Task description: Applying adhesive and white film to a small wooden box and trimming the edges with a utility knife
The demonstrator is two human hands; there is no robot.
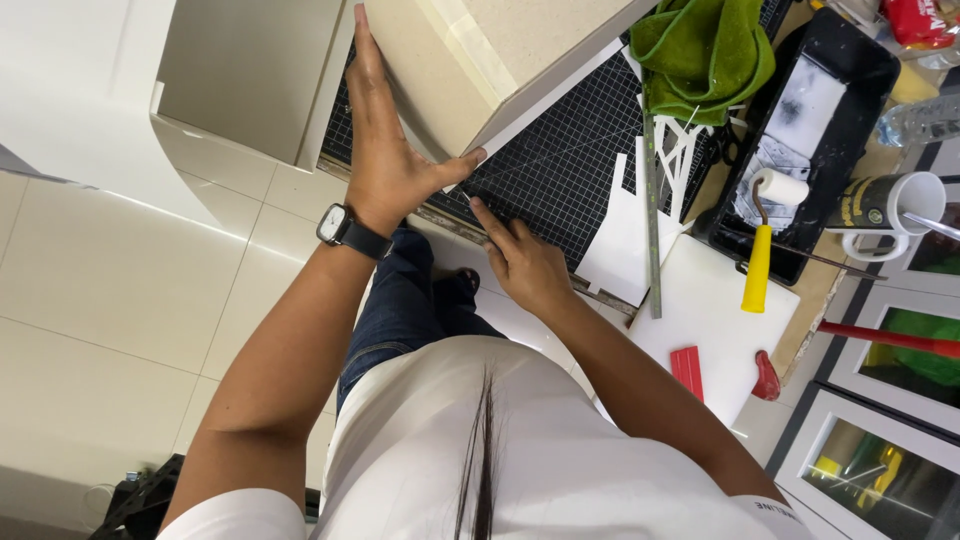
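Observation:
A beige board box [480, 50] stands on a black gridded cutting mat [560, 165]. My left hand [385, 150], with a black wristwatch on the wrist, lies flat and open against the box's near side, thumb stretched toward its lower corner. My right hand [520, 260] rests at the mat's near edge just below that corner, index finger extended onto the mat. Whether it holds a small tool is hidden.
White paper offcuts [630, 230] and a long metal ruler [652, 220] lie on the mat. A green cloth [700, 50], a black paint tray [840, 60] with a yellow-handled roller [758, 265], a mug [885, 205], a white board [710, 320] and a red scraper [687, 370] sit to the right.

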